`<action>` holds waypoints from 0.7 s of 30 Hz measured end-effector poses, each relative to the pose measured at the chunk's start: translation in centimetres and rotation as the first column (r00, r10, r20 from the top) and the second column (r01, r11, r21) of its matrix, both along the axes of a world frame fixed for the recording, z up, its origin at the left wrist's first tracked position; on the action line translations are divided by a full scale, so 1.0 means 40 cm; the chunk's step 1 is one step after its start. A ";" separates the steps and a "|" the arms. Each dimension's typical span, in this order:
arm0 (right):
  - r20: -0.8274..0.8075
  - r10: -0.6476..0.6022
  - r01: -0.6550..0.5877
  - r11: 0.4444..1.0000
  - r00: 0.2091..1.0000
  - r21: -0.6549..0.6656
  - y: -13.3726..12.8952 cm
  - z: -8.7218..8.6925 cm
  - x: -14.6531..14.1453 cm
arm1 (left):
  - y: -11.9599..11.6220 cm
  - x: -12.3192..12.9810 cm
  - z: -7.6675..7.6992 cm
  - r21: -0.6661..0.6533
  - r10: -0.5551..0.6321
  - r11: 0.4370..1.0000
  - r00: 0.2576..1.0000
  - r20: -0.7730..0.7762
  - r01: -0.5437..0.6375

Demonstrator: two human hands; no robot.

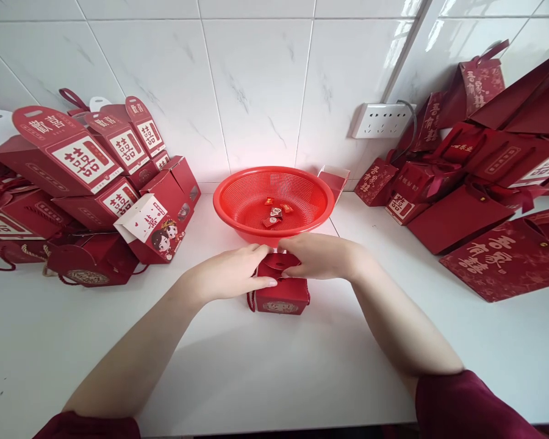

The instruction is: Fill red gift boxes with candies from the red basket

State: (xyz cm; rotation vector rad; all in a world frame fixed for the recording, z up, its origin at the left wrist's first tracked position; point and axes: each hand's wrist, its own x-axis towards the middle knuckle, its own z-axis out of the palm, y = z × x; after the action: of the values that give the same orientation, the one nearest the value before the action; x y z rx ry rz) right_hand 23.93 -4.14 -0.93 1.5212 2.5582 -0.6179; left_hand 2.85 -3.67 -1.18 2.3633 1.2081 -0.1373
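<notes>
A small red gift box (281,297) with a pale round emblem on its front stands on the white table. Twisted red cords hang at its sides. My left hand (238,271) grips the box top from the left, its thumb on the near flap and its fingers at the far side. From the right, my right hand (318,256) grips the same top, with its thumb pressed near the middle slot. Both hands partly cover the lid flaps. Just behind the box, a red plastic basin with mesh sides (229,225) holds several wrapped candies (275,213).
Stacked red gift boxes (89,161) fill the left side, one with a cartoon couple (165,235). More red boxes and bags (507,256) crowd the right. A small box (335,178) stands behind the basin. A white power strip (383,121) with a grey cable is on the tiled wall.
</notes>
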 end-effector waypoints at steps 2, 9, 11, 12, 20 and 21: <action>-0.002 0.024 -0.024 1.000 1.000 0.007 0.001 -0.011 -0.008 | -0.001 0.001 -0.001 0.006 -0.001 1.000 1.000 -0.004 0.001; 0.002 0.039 -0.039 0.998 0.999 0.047 -0.002 -0.021 -0.015 | 0.000 0.002 -0.007 0.024 -0.021 0.999 1.000 0.010 0.021; 0.011 0.041 -0.042 0.998 0.999 0.050 -0.003 -0.020 -0.016 | 0.001 0.001 -0.008 0.025 -0.017 1.000 1.000 0.011 0.017; 0.013 0.044 -0.044 0.998 0.999 0.050 -0.003 -0.019 -0.017 | 0.001 0.000 -0.008 0.025 -0.017 1.000 1.000 0.010 0.016; 0.030 0.035 -0.037 0.997 0.999 0.062 -0.008 -0.021 -0.024 | 0.000 0.000 -0.008 0.019 -0.019 1.000 1.000 0.003 0.019; 0.023 0.039 -0.040 0.997 0.999 0.069 -0.008 -0.022 -0.024 | 0.000 0.001 -0.008 0.018 -0.017 1.000 1.000 0.005 0.017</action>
State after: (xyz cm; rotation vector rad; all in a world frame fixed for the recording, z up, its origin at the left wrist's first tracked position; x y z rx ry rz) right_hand 22.98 -4.47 -1.79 1.4852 2.6132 -0.5103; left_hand 2.89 -3.68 -1.51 2.3881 1.1919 -0.1272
